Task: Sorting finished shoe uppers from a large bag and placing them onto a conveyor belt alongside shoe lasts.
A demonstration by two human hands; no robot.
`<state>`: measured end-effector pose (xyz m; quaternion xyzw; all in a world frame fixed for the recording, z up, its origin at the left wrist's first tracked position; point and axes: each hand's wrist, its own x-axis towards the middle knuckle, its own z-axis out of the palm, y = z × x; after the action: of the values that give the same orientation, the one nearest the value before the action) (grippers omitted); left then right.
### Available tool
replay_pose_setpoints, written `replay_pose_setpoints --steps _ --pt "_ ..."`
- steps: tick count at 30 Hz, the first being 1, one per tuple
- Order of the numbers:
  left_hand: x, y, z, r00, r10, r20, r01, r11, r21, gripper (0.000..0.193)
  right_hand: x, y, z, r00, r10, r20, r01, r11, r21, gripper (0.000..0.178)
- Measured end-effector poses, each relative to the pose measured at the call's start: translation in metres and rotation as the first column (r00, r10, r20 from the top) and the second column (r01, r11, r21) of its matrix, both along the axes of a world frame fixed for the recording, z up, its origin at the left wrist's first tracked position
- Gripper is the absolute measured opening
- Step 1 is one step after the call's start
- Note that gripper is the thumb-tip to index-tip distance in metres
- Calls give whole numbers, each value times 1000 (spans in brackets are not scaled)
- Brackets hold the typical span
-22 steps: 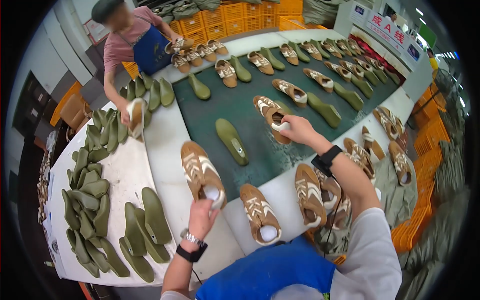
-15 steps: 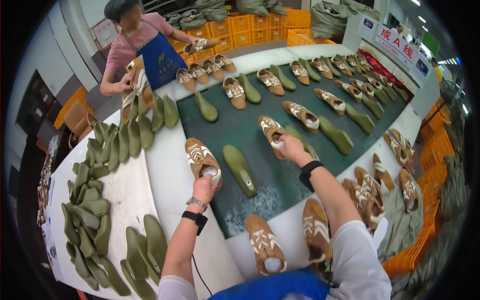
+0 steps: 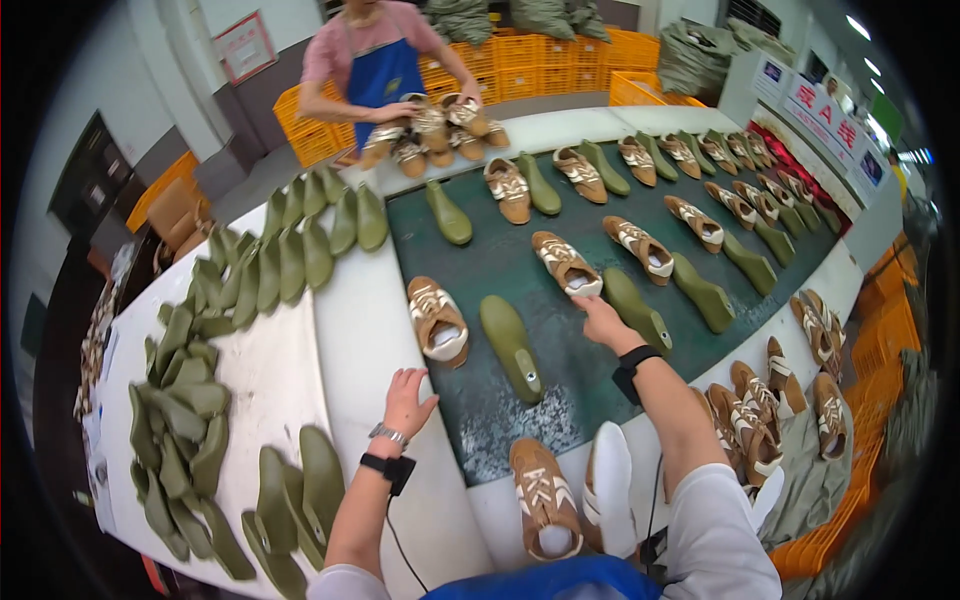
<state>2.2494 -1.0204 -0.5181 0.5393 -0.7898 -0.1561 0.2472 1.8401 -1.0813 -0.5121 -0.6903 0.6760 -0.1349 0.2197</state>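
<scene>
Drawn back from one brown shoe (image 3: pixel 437 312), the left hand (image 3: pixel 406 404) is released — the right hand (image 3: pixel 605 325) (cannot tell its grip) meets another shoe (image 3: pixel 562 260)'s heel.

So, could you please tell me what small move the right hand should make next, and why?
Perhaps withdraw the right hand from the brown-and-white lace-up shoe: the fingers are at its heel, and it seems to rest on the dark green surface beside an olive-green foot-shaped last.

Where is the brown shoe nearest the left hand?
In the head view, the brown shoe lies left of centre, at the left edge of the green surface, just beyond the left hand and left of a green shoe last.
</scene>
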Motion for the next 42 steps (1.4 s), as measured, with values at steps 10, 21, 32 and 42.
replay_pose_setpoints --steps 10,21,32,42 --pt "189 274 48 618 686 383 -705 700 -116 71 188 117 128 742 668 52 -664 724 184 41" --pt "244 311 -39 742 661 106 -670 732 124 85 401 246 82 288 955 -69 -903 295 313 54" --pt "225 258 39 852 412 323 -522 713 468 99 492 217 37 809 587 16 -581 796 169 58" --pt "149 251 2 827 542 -147 -551 834 -24 67 412 222 42 861 466 -202 -457 885 92 43"
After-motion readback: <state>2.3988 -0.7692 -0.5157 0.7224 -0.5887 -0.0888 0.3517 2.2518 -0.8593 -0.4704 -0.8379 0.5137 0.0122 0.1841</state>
